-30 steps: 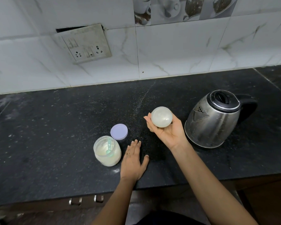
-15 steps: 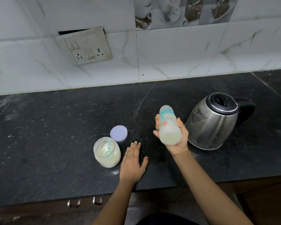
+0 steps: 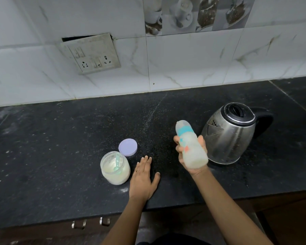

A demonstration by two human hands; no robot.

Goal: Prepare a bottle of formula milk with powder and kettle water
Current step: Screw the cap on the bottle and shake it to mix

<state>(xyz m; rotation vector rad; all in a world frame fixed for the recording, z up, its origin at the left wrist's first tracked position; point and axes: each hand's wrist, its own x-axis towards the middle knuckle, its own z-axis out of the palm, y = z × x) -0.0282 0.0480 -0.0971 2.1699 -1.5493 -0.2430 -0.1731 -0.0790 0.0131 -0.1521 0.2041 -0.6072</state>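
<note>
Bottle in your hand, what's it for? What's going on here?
A person is making baby milk. Their right hand holds the closed bottle, milky inside, tilted above the counter beside the steel kettle. The left hand rests flat on the counter next to the open powder jar, which has a green scoop in it. The jar's purple lid lies just behind it.

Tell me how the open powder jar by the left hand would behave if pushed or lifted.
The jar looks squat and wide-based, so it probably slides rather than tips. It seems mostly full of powder, so it is likely hefty for its size. Its lid lies off beside it; tilting could spill powder.
</note>
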